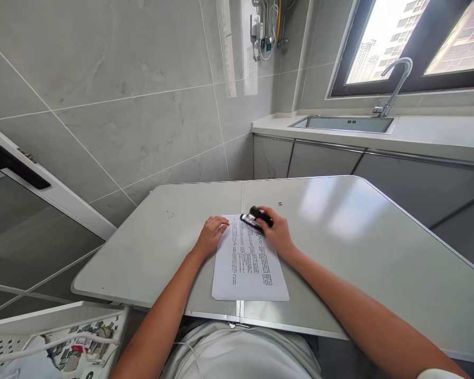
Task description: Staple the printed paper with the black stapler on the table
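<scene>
A printed sheet of paper (249,263) lies on the white folding table, across its middle seam. My right hand (275,231) is closed around a black stapler (256,217), which is over the far edge of the sheet. The page's top right corner is partly hidden by the stapler and fingers. At the far left corner of the paper, my left hand (212,235) rests with its fingers stretched out, touching the edge and gripping nothing visible. Whether the sheet is one page or a stack, I cannot tell.
Small dark staples (280,203) lie beyond my right hand on the tabletop (332,252). A white basket (120,326) with assorted items stands at the lower left. Behind the table are a counter with a sink (347,124) and a tiled wall.
</scene>
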The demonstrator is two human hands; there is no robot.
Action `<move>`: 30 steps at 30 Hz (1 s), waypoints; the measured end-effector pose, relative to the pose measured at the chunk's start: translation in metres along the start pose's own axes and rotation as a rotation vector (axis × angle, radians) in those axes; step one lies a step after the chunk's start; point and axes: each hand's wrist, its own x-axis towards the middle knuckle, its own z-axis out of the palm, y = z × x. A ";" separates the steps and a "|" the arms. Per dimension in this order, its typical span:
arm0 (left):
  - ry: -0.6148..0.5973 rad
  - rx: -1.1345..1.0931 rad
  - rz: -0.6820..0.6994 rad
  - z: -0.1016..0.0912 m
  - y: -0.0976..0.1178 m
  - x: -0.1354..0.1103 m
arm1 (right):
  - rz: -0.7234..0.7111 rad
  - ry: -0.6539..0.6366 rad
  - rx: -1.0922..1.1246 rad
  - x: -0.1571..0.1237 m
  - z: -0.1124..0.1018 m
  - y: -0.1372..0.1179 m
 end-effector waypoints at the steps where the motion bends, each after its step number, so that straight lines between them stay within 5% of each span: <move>1: -0.061 0.038 0.011 0.001 -0.002 -0.001 | 0.019 0.067 -0.031 0.006 -0.007 0.009; 6: -0.254 0.156 0.033 0.005 -0.008 -0.007 | 0.059 0.163 -0.272 0.031 -0.044 0.052; 15: -0.246 0.176 0.022 0.010 -0.011 -0.006 | 0.014 -0.311 -0.137 0.043 -0.072 0.057; 18: -0.233 0.180 -0.002 0.009 -0.009 -0.005 | -0.017 -0.412 -0.089 0.041 -0.073 0.049; 30: -0.295 0.149 0.080 0.002 -0.003 -0.007 | -0.210 -0.346 -0.306 0.028 -0.041 0.052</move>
